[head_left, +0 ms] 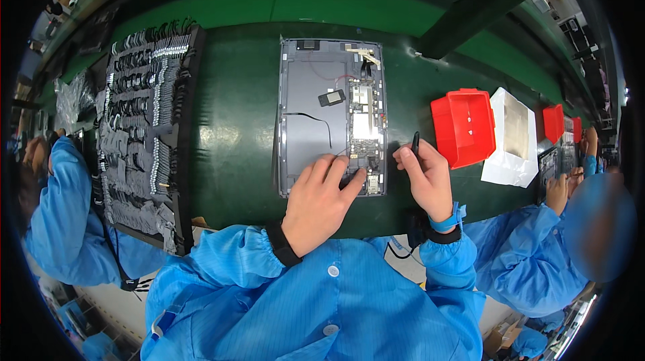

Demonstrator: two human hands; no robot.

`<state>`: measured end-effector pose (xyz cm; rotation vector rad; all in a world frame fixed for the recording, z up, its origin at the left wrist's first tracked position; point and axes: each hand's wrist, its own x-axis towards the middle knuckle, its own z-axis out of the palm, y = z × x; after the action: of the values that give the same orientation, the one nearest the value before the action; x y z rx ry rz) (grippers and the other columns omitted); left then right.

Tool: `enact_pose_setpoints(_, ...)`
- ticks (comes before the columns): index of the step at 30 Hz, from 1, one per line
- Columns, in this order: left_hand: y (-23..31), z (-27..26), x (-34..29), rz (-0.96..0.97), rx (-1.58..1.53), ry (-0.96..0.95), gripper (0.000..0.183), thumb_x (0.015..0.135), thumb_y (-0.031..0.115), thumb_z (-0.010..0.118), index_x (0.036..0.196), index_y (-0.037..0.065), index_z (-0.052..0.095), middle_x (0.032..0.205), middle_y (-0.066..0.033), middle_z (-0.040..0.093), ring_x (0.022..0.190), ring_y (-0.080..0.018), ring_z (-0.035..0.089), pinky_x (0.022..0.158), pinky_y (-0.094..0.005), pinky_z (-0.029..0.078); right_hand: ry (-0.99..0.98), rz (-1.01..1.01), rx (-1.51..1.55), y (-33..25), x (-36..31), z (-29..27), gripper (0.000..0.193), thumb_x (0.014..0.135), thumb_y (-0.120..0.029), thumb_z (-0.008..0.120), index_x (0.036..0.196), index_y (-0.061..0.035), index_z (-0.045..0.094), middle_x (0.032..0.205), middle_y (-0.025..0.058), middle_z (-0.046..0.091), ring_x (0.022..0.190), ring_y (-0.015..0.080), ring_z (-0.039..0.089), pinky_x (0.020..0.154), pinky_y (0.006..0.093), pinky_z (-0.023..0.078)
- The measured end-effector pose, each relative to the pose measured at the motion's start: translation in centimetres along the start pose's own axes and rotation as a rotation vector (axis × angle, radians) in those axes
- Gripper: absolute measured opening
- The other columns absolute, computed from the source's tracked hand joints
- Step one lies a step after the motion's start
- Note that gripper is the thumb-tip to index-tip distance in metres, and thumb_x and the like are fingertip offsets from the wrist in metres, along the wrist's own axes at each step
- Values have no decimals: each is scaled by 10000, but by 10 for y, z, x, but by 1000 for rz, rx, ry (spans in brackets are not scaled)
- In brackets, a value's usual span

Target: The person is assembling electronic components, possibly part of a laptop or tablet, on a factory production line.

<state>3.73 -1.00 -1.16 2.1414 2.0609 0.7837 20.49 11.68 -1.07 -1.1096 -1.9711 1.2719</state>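
Note:
An open tablet housing (316, 85), grey inside, lies on the green bench before me. A long circuit board (363, 122) runs along its right side. My left hand (319, 203) rests over the near end of the housing, fingers spread, fingertips touching the board's lower part. Just right of the housing, my right hand (430, 179) pinches a slim black tool (415, 142); its exact kind is not clear. A small black speaker-like module (331, 97) on a thin wire lies loose in the housing, above a black cable (310, 117).
At left a dark tray (185, 179) holds rows of grey and black cable parts. A red bin (462, 129) with a few small white pieces stands at right, beside a white sheet (510, 139). A dark post (484, 8) rises behind. People in blue sit on both sides.

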Motion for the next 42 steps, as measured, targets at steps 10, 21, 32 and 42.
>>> enact_pose_setpoints(10, 0, -6, 0, -6, -36, 6, 418, 676, 38, 642, 1087, 114, 651, 1069, -77, 542, 1017, -269, 527, 860, -381, 415, 12, -32, -133, 2, -11, 5, 225, 918, -172, 576, 845, 27, 650, 700, 133, 553, 557, 192, 474, 531, 310, 374)
enact_pose_setpoints(21, -65, -60, -26, -603, -369, 68, 291, 847, 48, 640, 1127, -15, 593, 859, -98, 605, 666, -158, 604, 606, -272, 489, -29, 119, -107, -8, -14, 0, 243, 921, -161, 548, 933, 57, 656, 729, 138, 624, 567, 195, 593, 534, 295, 451)
enact_pose_setpoints(32, -60, -35, -34, -576, -532, -45, 303, 797, -6, 626, 1091, -62, 581, 764, -124, 624, 621, -180, 637, 562, -282, 513, -42, 136, -217, -10, -17, 14, 195, 857, -142, 610, 889, 50, 626, 573, 177, 537, 456, 209, 512, 465, 336, 381)
enact_pose_setpoints(42, -63, -57, -41, -537, -312, 166, 220, 855, 85, 638, 1034, -39, 611, 805, -164, 636, 662, -217, 638, 578, -307, 491, -84, 290, -89, -3, -20, 13, 336, 913, -208, 591, 723, 69, 584, 549, 122, 591, 475, 172, 623, 426, 291, 445)
